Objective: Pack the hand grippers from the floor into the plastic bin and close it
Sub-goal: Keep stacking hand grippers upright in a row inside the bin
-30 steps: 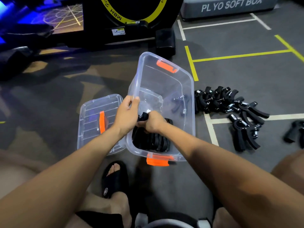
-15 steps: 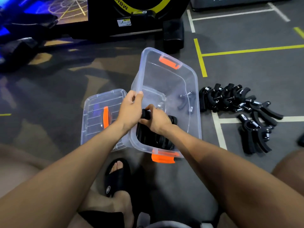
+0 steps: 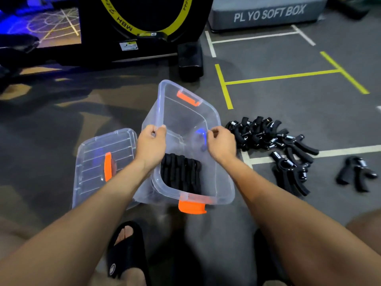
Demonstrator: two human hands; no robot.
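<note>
The black foam-handled hand grippers still loose on the grey floor [image 3: 288, 112] lie in a jumbled pile [image 3: 266, 134] just to the right of the clear plastic bin with orange latches [image 3: 218, 182], with a smaller cluster [image 3: 290, 172] nearer the person and one stray gripper [image 3: 357, 172] farther right, well apart from the bin. The main pile stretches roughly left to right, handles fanned in mixed directions, and its near end sits just beyond the right hand [image 3: 221, 144]. That hand hovers over the bin's right rim with fingers loosely curled; whether it pinches the rim or holds nothing cannot be told, though no gripper is in it. The left hand [image 3: 151, 146] grips the bin's left rim, fingers curled over the edge, steadying it. Inside the bin, a row of packed black grippers [image 3: 181, 174] stands side by side at the near end, leaving the far half bare. The clear lid with an orange handle [image 3: 103, 162] lies flat on the floor touching the bin's left side, beneath the left forearm. By this layout, the right hand is plainly the nearer one to the loose pile, and the next reach would likely go rightward and slightly away from the body, while the lid waits on the left hand's side for closing later.
</note>
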